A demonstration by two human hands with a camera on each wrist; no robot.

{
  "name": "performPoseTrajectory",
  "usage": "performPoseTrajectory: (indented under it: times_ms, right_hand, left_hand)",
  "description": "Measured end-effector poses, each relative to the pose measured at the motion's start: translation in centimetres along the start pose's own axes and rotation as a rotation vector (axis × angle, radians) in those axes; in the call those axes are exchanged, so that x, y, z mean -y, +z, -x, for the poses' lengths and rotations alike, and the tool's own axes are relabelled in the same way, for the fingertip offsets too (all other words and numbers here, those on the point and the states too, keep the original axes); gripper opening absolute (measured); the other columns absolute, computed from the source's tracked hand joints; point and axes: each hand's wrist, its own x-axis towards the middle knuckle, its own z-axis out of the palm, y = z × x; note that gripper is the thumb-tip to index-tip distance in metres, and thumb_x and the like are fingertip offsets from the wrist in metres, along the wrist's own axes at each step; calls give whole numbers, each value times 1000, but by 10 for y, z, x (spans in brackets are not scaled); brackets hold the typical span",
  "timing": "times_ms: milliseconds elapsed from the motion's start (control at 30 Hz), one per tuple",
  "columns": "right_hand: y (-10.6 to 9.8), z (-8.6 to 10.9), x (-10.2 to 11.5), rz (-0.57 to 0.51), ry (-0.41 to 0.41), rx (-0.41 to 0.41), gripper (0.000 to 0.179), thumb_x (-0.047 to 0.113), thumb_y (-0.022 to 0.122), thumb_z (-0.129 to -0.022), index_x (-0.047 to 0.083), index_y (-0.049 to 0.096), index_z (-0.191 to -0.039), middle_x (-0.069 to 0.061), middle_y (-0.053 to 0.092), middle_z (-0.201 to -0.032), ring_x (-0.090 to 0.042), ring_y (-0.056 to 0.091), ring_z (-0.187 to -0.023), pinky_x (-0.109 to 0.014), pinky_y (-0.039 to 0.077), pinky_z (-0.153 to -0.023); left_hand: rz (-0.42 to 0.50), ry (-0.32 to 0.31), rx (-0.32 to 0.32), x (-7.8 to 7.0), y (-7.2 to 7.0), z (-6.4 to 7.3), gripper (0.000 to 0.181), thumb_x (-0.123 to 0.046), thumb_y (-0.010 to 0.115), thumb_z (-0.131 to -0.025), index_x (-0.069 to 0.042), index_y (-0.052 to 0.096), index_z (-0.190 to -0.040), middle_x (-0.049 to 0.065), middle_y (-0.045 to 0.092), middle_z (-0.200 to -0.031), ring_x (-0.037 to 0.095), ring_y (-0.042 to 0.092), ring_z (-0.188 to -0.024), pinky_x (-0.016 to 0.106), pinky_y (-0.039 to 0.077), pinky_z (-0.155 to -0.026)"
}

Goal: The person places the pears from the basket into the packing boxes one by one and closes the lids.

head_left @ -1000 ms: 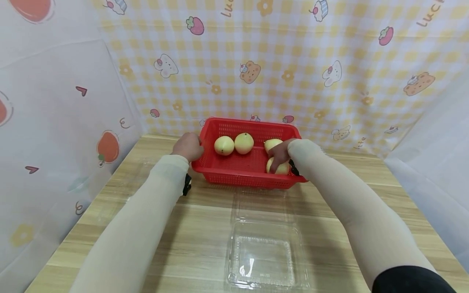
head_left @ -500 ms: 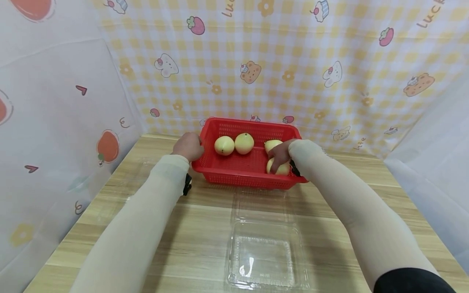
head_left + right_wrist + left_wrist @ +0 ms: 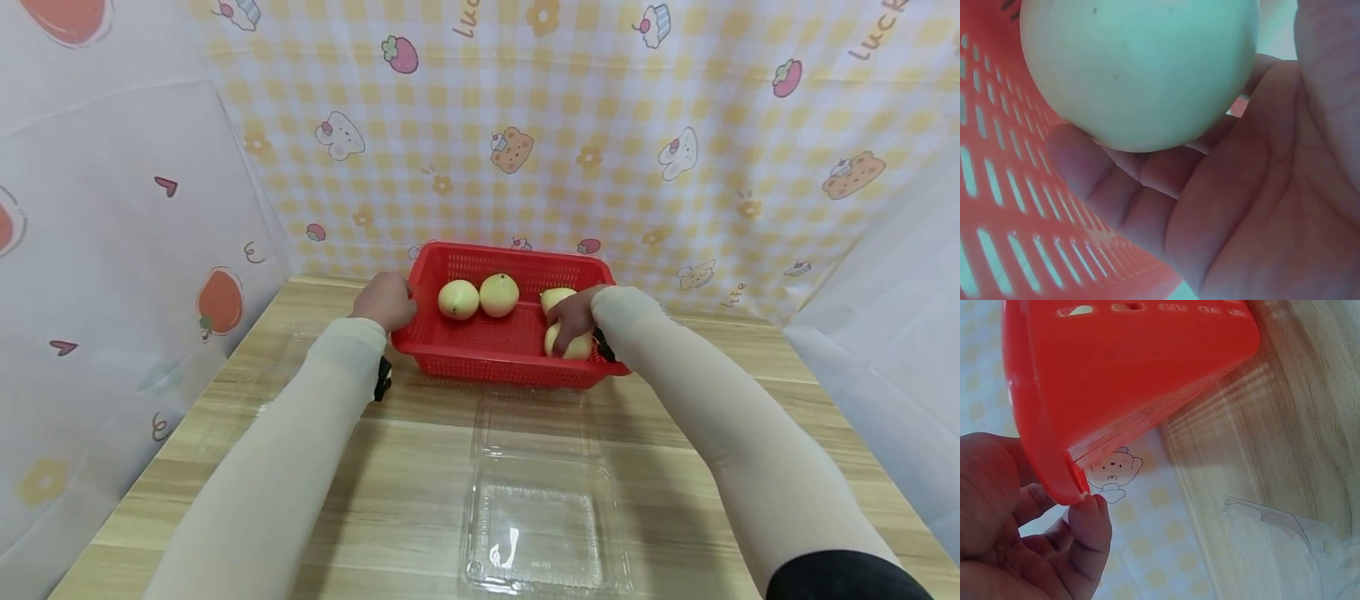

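- Our left hand (image 3: 385, 302) pinches the left rim of a red basket (image 3: 495, 367).
- Our right hand (image 3: 573, 313) grips a pale yellow fruit (image 3: 578, 347) inside the basket's right end.
- Nearer us lies a clear container (image 3: 542, 533).

Both arms (image 3: 270, 467) reach forward, left grip (image 3: 385, 300) pinching, right grip (image 3: 574, 313) curled.

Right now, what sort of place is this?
Probably a small staged work booth, though the wider room is out of view: a wood-grain tabletop, cartoon-print cloth behind it, and a red basket of pale yellow fruit.
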Motion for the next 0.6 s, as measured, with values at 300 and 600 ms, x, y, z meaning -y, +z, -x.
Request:
performPoseTrajectory:
  times_ms: [300, 600]
  right_hand:
    - [-2, 1, 1, 118, -55, -24, 76, 46, 81, -76, 18, 50, -140, -10, 46, -131, -27, 44, -118, -41, 47, -93]
    - [0, 16, 12, -14, -24, -37, 89, 36, 87, -72, 17, 44, -147, -13, 44, -132, -31, 47, -117, -42, 54, -87]
  left_hand:
    - [3, 5, 2, -1, -3, 3, 17, -4, 52, -94, 0, 68, -89, 13, 65, -82, 21, 63, -66, 31, 56, -62]
    - [-15, 11, 0, 0, -2, 3, 18, -4, 52, -93, -2, 67, -85, 12, 65, -79, 22, 62, -66, 31, 54, -62]
